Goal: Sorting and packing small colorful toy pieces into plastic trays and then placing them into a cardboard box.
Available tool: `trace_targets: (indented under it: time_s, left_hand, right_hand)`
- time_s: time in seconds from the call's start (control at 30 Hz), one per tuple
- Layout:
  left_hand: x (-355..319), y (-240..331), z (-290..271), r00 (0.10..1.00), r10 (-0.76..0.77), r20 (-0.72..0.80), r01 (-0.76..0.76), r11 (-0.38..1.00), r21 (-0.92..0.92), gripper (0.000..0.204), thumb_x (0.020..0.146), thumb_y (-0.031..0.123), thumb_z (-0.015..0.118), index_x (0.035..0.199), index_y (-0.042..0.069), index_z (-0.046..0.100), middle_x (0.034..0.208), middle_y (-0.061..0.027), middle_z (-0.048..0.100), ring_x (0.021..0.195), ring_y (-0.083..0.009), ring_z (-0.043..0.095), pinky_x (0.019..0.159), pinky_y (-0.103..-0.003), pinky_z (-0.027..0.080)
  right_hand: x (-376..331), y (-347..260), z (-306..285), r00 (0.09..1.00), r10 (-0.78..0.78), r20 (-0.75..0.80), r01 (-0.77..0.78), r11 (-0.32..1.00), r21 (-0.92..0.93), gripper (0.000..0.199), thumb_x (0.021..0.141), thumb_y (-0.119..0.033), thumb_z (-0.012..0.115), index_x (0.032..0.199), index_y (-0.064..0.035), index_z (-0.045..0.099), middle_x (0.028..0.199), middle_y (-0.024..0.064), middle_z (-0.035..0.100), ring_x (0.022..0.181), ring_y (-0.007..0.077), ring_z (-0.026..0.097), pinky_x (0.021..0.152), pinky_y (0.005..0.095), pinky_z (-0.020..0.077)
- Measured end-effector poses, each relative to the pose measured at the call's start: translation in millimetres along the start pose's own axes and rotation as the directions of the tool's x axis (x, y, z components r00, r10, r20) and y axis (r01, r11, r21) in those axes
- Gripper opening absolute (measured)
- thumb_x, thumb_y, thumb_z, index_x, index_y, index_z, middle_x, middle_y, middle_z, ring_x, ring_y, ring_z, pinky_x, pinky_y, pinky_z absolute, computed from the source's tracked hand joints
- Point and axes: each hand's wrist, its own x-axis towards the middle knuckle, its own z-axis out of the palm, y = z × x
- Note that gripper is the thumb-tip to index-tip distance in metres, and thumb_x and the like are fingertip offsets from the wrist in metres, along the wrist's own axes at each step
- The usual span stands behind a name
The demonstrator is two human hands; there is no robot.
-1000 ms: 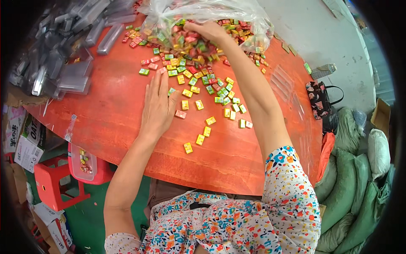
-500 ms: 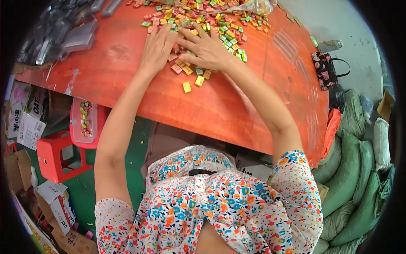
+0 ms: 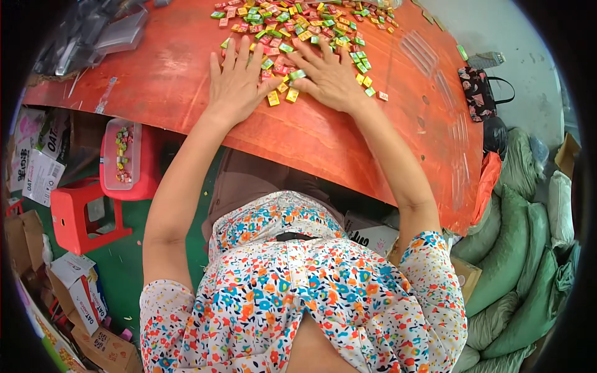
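Note:
Both my hands lie flat, palms down, on an orange-red table (image 3: 348, 143). My left hand (image 3: 237, 84) has its fingers spread at the near edge of a spread of small wrapped candies (image 3: 292, 25) in green, yellow, red and orange. My right hand (image 3: 328, 73) rests beside it, fingers splayed over several candies. A few loose yellow candies (image 3: 283, 96) lie between the two hands. Neither hand grips anything.
Clear plastic packs (image 3: 106, 37) are piled at the table's far left. A clear box with candies (image 3: 121, 155) sits on a red stool (image 3: 81, 214) at the left, with cardboard boxes (image 3: 81, 298) below. Green sacks (image 3: 528, 248) and a dark patterned bag (image 3: 479, 93) stand at the right.
My right hand has come back from the far candy heap to lie beside my left hand near the table edge. The view has tilted down, showing more of my lap.

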Motion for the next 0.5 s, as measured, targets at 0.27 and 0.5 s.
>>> trace_targets:
  time_s: [0.27,0.5]
  left_hand:
    - [-24,-19,-8,0.999,0.014,0.046,-0.017,0.998,0.060,0.067,0.098,0.054,0.036,0.151,0.014,0.029,0.160,-0.0074,0.020,0.147,-0.0363,0.012,0.113,-0.065,0.009]
    - [-46,3,-34,0.983,0.135,-0.127,-0.156,0.972,-0.175,0.049,0.090,0.034,0.060,0.132,0.010,0.052,0.140,-0.0111,0.044,0.130,-0.0348,0.038,0.107,-0.050,0.030]
  right_hand:
    - [-33,10,-6,0.992,-0.127,0.005,0.127,0.991,0.034,0.064,0.095,-0.063,0.032,0.151,-0.0345,0.027,0.159,0.0027,0.023,0.145,0.0383,0.017,0.113,0.0651,0.0069]
    - [-37,-2,-15,0.964,0.044,-0.262,0.018,0.973,0.230,0.045,0.094,-0.037,0.057,0.132,-0.0134,0.056,0.137,0.0103,0.053,0.129,0.0303,0.045,0.105,0.0500,0.0317]
